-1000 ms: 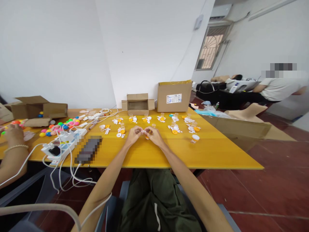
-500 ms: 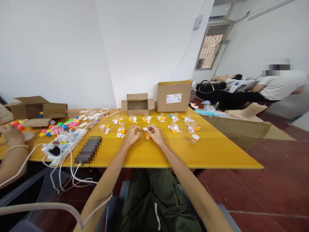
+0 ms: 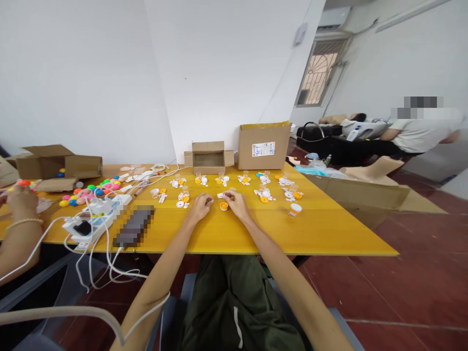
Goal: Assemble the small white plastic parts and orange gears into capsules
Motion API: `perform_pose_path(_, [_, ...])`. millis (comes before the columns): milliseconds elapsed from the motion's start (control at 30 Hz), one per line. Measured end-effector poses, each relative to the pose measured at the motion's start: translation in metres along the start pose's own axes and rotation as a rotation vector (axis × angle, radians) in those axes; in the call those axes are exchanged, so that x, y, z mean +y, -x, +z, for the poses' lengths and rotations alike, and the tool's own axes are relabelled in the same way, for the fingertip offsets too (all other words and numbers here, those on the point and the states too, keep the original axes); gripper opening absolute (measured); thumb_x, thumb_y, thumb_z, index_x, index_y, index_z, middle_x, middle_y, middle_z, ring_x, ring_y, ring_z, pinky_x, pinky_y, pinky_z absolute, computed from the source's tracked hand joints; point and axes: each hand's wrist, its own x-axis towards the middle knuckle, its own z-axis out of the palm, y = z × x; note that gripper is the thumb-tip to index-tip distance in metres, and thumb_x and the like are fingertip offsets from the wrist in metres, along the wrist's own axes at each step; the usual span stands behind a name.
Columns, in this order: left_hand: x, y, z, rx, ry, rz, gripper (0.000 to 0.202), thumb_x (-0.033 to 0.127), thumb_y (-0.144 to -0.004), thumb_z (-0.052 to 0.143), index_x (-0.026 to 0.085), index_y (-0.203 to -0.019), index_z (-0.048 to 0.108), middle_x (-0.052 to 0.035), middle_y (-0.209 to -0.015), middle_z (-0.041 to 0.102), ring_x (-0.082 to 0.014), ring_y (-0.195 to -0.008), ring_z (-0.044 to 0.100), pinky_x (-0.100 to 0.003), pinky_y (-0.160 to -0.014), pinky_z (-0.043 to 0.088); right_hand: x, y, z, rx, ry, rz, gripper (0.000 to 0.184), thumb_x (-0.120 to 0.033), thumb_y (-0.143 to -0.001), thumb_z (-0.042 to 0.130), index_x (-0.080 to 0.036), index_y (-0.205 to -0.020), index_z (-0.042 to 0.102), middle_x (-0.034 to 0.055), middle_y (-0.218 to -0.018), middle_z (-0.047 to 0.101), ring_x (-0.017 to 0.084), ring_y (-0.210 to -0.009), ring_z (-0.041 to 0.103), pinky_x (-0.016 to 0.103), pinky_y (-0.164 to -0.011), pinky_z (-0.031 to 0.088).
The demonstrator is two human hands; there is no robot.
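My right hand [image 3: 236,204] pinches a small white plastic piece with holes [image 3: 220,195], held just above the table. Beneath it an orange round cap [image 3: 224,206] with a hollow inside stands on the wood, close to my right fingers. To the left, my left hand [image 3: 201,207] is closed, thumb and fingertips together; whatever is in them is too small to make out. The two hands are apart, with the white piece between them. Left of my left hand lies a cluster of white and orange parts [image 3: 183,200].
More part clusters with clear cups [image 3: 244,178] line the yellow table [image 3: 248,239]. A white-lidded jar [image 3: 295,210] stands right. Cardboard boxes [image 3: 263,146] are behind. A power strip [image 3: 98,222], phone [image 3: 133,226] and coloured balls [image 3: 91,189] lie left, beside a co-worker's hand [image 3: 22,200].
My left fingers have closed together from a looser curl. My right hand stays nearly still with the white piece. The co-worker's hand at left has shifted and now holds an orange-red ball.
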Motion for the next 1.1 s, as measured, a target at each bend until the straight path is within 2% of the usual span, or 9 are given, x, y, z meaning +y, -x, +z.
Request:
perform_pose_path(267, [0.011, -0.004, 0.002, -0.026, 0.221, -0.038, 0.004, 0.024, -0.078, 0.067, 0.021, -0.076, 0.069, -0.0013, -0.076, 0.072, -0.0189, -0.075, 0.066, -0.032, -0.075, 0.055, 0.001, 0.0, 0.0, 0.007, -0.022, -0.004, 0.014, -0.034, -0.079, 0.066, -0.024, -0.079, 0.076, 0.0047, -0.085, 0.078, 0.025, -0.08, 0.07, 0.038, -0.074, 0.057])
perform_pose_path(500, [0.02, -0.003, 0.007, -0.04, 0.329, -0.037, 0.008, 0.026, -0.078, 0.07, 0.019, -0.078, 0.065, -0.0011, -0.081, 0.071, -0.0163, -0.08, 0.068, -0.032, -0.083, 0.056, -0.006, 0.002, 0.0, -0.021, -0.04, -0.003, 0.018, -0.036, -0.08, 0.063, -0.023, -0.076, 0.075, 0.0047, -0.082, 0.077, 0.023, -0.077, 0.069, 0.035, -0.071, 0.055])
perform_pose_path(800, [0.027, -0.003, 0.004, -0.023, 0.443, -0.07, 0.013, 0.029, -0.077, 0.072, 0.02, -0.079, 0.063, -0.0013, -0.082, 0.071, -0.0168, -0.082, 0.069, -0.031, -0.083, 0.055, -0.016, 0.004, -0.002, -0.074, -0.035, -0.014, 0.031, -0.046, -0.084, 0.057, -0.022, -0.068, 0.065, 0.0015, -0.066, 0.067, 0.019, -0.066, 0.062, 0.031, -0.066, 0.05])
perform_pose_path(1100, [0.031, -0.004, 0.002, -0.038, 0.542, -0.025, 0.019, 0.034, -0.077, 0.074, 0.019, -0.078, 0.063, -0.0005, -0.077, 0.068, -0.016, -0.075, 0.066, -0.031, -0.079, 0.055, -0.018, 0.004, -0.001, -0.092, 0.008, 0.001, 0.046, -0.061, -0.086, 0.049, -0.023, -0.061, 0.053, -0.0014, -0.058, 0.055, 0.016, -0.06, 0.053, 0.029, -0.061, 0.045])
